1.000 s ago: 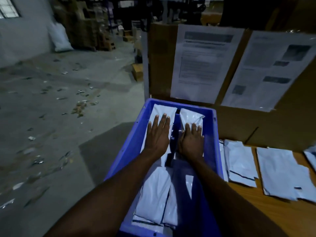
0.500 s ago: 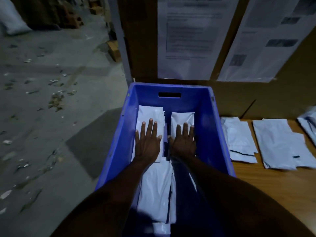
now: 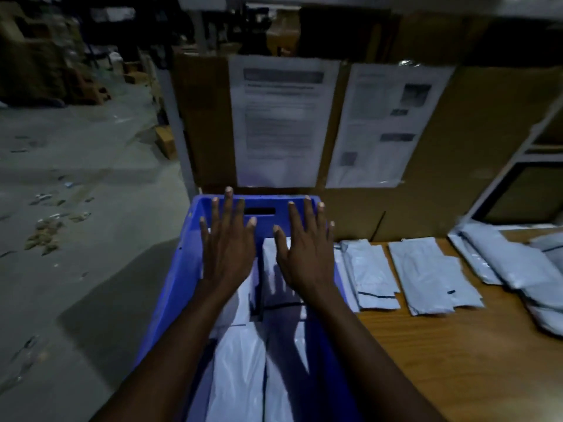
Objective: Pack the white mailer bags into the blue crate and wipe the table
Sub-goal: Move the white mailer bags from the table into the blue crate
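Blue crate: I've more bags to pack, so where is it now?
Head view, centre: the blue crate stands just left of the wooden table, below the two printed sheets.

Blurred, unreadable print on the posted sheets [image 3: 283, 117]; rightmost mailer bags [image 3: 515, 263] seemingly beyond the edge.

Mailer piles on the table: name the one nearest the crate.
The leftmost pile, lying right beside the crate wall. The middle pile sits farther right, and the far-right heap is farthest.
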{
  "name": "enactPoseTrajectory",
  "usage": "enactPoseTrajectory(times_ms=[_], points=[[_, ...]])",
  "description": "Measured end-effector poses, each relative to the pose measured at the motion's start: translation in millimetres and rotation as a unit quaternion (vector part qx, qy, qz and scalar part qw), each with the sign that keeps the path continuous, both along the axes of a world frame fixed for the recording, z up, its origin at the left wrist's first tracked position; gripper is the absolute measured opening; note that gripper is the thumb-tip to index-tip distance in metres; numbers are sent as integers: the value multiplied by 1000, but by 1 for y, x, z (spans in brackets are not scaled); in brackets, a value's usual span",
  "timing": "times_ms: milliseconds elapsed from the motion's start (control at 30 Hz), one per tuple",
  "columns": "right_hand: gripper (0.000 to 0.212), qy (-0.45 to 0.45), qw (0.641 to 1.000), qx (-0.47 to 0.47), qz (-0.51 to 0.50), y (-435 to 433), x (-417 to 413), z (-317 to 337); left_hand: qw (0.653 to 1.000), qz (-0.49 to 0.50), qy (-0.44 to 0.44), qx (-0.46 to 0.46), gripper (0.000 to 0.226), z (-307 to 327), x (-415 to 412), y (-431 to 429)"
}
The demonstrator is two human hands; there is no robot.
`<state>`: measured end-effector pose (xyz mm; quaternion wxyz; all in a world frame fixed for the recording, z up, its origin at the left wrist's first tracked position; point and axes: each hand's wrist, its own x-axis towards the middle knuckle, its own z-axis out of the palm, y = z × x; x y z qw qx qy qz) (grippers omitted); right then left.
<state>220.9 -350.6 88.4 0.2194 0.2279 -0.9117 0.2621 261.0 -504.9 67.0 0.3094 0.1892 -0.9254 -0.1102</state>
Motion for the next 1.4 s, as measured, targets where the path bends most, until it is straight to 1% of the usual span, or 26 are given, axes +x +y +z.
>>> enactPoseTrajectory(times_ms=[67, 200, 267, 333, 467, 600, 667, 733, 800, 900, 1000, 1133, 1267, 1400], points=[[58, 29, 999, -12, 17, 21, 5, 17, 999, -16, 34, 19, 58, 27, 6, 22], [59, 36, 999, -30, 22, 70, 6, 36, 995, -46, 69, 50, 63, 57, 11, 76], [61, 41, 999, -27, 11, 95, -1, 38, 995, -63, 62, 54, 63, 63, 7, 102], [58, 39, 999, -26, 0, 123, -13, 33, 994, -77, 51, 53, 64, 64, -3, 130], [58, -20, 999, -18, -26, 184, -49, 2, 993, -101, 36, 40, 63, 55, -36, 191], [61, -82, 995, 35, -38, 249, -97, -47, 994, -108, 2, 20, 65, 33, -84, 250], [60, -100, 992, 60, -44, 276, -119, -71, 993, -111, -37, 24, 65, 17, -108, 276], [66, -128, 988, 80, -34, 294, -137, -91, 991, -106, -75, 22, 66, -5, -130, 296], [71, -135, 987, 85, -23, 307, -153, -110, 988, -99, -114, 22, 69, -28, -146, 313], [65, -134, 987, 91, -21, 320, -175, -134, 981, -86, -168, 50, 75, -70, -160, 331], [62, -154, 983, 102, -22, 327, -197, -153, 972, -65, -216, 61, 73, -110, -168, 341], [63, -186, 971, 148, -19, 327, -216, -184, 969, -30, -237, 64, 71, -155, -186, 341], [74, -209, 963, 171, -14, 331, -216, -213, 966, -4, -258, 35, 72, -177, -210, 339], [77, -191, 967, 167, 2, 340, -210, -226, 962, 32, -268, 34, 77, -196, -217, 335]])
